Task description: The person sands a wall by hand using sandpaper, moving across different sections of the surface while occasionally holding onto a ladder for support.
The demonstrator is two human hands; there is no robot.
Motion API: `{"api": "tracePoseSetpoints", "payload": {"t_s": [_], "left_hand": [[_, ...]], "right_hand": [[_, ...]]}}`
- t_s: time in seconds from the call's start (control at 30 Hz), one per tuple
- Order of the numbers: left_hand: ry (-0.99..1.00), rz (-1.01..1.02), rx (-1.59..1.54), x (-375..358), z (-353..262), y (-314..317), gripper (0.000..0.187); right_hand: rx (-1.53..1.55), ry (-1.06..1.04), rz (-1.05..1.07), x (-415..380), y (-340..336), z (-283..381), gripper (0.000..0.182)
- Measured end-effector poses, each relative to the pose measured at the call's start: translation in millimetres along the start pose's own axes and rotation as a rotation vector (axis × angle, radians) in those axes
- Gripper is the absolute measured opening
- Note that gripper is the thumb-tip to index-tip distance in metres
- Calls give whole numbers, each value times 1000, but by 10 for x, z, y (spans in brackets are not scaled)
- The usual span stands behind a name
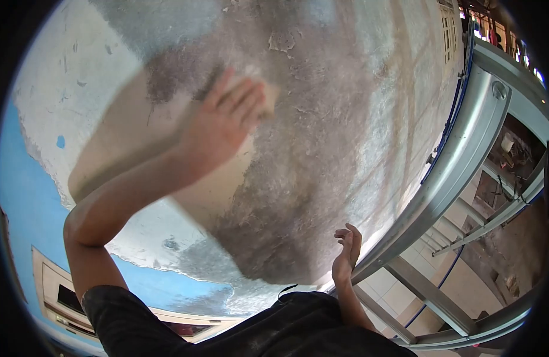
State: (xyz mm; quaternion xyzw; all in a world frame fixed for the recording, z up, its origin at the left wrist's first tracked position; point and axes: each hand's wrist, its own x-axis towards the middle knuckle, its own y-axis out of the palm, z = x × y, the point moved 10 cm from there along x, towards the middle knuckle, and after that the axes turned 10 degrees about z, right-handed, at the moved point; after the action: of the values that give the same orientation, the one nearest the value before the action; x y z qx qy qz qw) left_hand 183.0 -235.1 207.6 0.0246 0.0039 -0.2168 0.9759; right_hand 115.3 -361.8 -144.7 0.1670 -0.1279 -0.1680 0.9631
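Note:
My left hand (pixel 221 128), blurred by motion, reaches up to a patchy wall (pixel 322 119). Its fingers press on a small tan, flat piece (pixel 271 100) against the surface; the piece looks like sandpaper, though the blur hides its detail. Rough grey-brown plaster surrounds the hand, with smoother whitish areas to the left. Low on the right, my right hand (pixel 346 253) is raised near the wall and the metal ladder, its fingers loosely bent and apart. Nothing shows in it.
A metal ladder (pixel 465 149) curves along the right side, with rungs (pixel 429 291) below. Blue cable (pixel 456 113) runs beside it. Tiled floor (pixel 399 291) and scattered debris lie far below. Blue paint (pixel 33 196) and a pale frame (pixel 48 279) are at left.

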Motion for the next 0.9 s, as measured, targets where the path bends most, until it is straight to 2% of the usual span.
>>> {"api": "tracePoseSetpoints", "payload": {"t_s": [0.1, 0.2, 0.3, 0.4, 0.43, 0.5, 0.63, 0.73, 0.77, 0.87, 0.9], "left_hand": [[129, -44, -266, 5, -5, 48, 52], [-194, -330, -172, 171, 664, 15, 56], [-223, -237, 12, 136, 433, -69, 55], [-81, -460, -357, -50, 10, -93, 48], [-73, -598, -350, -90, 83, -151, 40], [-154, -677, -211, 75, 411, -167, 39], [-281, -612, -224, 108, 620, -228, 39], [-77, -482, -367, -12, 25, -98, 39], [-67, -541, -370, -28, 26, -74, 39], [-102, -550, -196, 53, 463, -153, 38], [-133, -506, -240, 73, 576, -135, 38]], "right_hand": [[42, 0, 12, -20, 11, -40, 30], [56, 25, 13, -8, 10, -43, 30], [50, 6, 8, -21, 3, -52, 31], [56, -20, 9, -23, 0, -38, 31], [57, -31, 13, -15, 5, -34, 31], [43, -1, 4, 16, -19, -91, 30], [32, 21, 15, 19, 14, -52, 30], [24, 3, 17, -12, -2, -40, 30], [12, -9, 19, -10, -6, -31, 30], [-4, 1, 10, 39, -16, -52, 30], [-7, 16, 15, 35, -2, -70, 30]]}}
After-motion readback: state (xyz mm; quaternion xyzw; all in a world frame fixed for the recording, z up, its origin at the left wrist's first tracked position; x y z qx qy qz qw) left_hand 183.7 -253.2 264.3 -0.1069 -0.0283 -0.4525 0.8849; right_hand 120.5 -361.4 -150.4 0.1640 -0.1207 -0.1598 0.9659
